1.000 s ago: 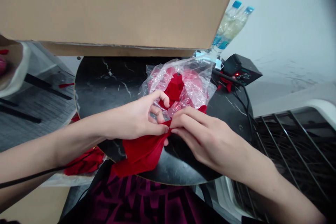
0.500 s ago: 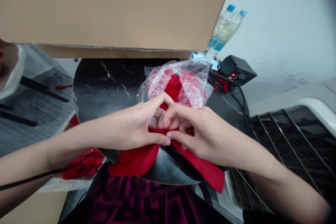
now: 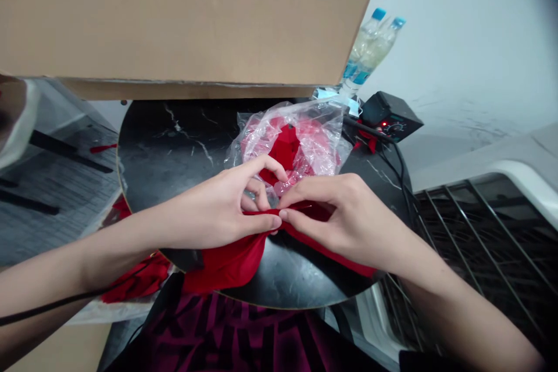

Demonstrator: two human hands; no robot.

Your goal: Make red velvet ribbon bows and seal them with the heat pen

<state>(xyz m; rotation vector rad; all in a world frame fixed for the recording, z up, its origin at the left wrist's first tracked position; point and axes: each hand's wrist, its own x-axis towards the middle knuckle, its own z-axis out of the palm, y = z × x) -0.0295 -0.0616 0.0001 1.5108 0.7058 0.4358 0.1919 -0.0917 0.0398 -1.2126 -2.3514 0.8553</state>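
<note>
My left hand point(image 3: 238, 203) pinches the edge of a red cloth point(image 3: 235, 261) between thumb and fingers, its index finger arched above. Beside it, thumb tips nearly touching, my right hand point(image 3: 333, 212) also pinches the cloth. The cloth hangs down on both sides of the hands over the front of the black round table point(image 3: 161, 145). A thin, light sliver shows by the right fingers; what it is I cannot make out. Just beyond the hands lies a clear plastic bag point(image 3: 322, 151) with red cloth pieces point(image 3: 283, 148) in it.
A large cardboard box point(image 3: 187, 17) stands at the back. Bottles with blue caps point(image 3: 375, 43) and a black box with a red light and cable point(image 3: 392, 116) are at the back right. A rack with metal bars point(image 3: 479, 232) stands at right; more red cloth point(image 3: 139, 279) lies lower left.
My right hand's fingers have straightened and drawn a little away from the left ones. The cloth's right end has risen and swung under the right hand. The view has shifted slightly.
</note>
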